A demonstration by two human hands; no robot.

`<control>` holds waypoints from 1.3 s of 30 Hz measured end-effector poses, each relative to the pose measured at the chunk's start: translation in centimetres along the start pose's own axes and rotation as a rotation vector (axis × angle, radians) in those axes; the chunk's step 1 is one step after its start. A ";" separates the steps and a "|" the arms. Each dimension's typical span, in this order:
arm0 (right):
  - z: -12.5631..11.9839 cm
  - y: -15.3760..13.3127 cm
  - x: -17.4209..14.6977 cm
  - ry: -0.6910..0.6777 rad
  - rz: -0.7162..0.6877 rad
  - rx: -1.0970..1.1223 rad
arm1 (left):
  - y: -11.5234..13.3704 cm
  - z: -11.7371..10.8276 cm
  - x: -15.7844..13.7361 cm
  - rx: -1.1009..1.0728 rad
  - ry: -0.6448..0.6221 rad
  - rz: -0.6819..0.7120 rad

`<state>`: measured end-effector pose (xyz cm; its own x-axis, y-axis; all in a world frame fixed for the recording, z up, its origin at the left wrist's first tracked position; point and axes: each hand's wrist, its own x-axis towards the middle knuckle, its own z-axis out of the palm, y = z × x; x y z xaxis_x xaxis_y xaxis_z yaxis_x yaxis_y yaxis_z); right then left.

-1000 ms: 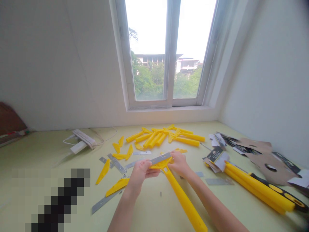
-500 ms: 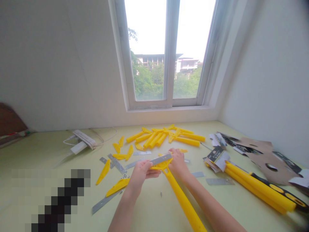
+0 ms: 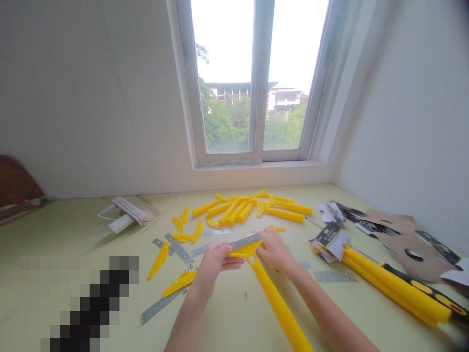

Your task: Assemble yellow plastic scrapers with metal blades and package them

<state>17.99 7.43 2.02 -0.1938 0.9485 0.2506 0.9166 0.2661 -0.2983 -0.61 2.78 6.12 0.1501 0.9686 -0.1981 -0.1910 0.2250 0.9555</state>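
A yellow long-handled scraper (image 3: 278, 303) lies between my hands, its handle slanting toward the bottom edge. A grey metal blade (image 3: 244, 242) rests across its forked head. My left hand (image 3: 214, 261) pinches the left end of the head and blade, thumb on top. At the right end, my right hand (image 3: 274, 249) has its fingers closed around the head and blade tip. Left of my hands lie a yellow blade cover (image 3: 179, 283), a loose blade (image 3: 161, 308) and a cluster of tiny screws (image 3: 189, 266). One small screw (image 3: 245, 294) lies below the head.
Several yellow scraper handles (image 3: 234, 210) are piled near the window. On the right lie packaged yellow handles (image 3: 395, 286), a black-and-yellow tool (image 3: 428, 291), cardboard packaging (image 3: 395, 244) and a loose blade (image 3: 335, 276). A white power strip (image 3: 128, 212) stands at the back left.
My right hand has shifted slightly to the right and closed over the blade's right end. My left hand and the scraper have hardly moved.
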 end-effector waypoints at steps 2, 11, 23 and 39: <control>0.0 0.4 0.0 -0.023 0.004 0.036 | 0.1 0.1 -0.1 0.021 0.000 0.007; 0.3 1.3 0.2 -0.072 0.036 0.194 | -0.1 0.3 -0.2 0.067 -0.011 0.013; -2.0 2.4 0.3 0.048 0.039 0.442 | -0.3 0.3 -0.1 0.065 -0.003 -0.011; -4.6 -1.5 -1.4 -0.047 -0.276 0.791 | -0.6 0.5 -0.3 0.110 -0.182 -0.034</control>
<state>18.45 4.91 6.39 -0.4058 0.8332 0.3756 0.3221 0.5150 -0.7944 -0.07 2.34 5.73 0.3293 0.9233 -0.1978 -0.0771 0.2351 0.9689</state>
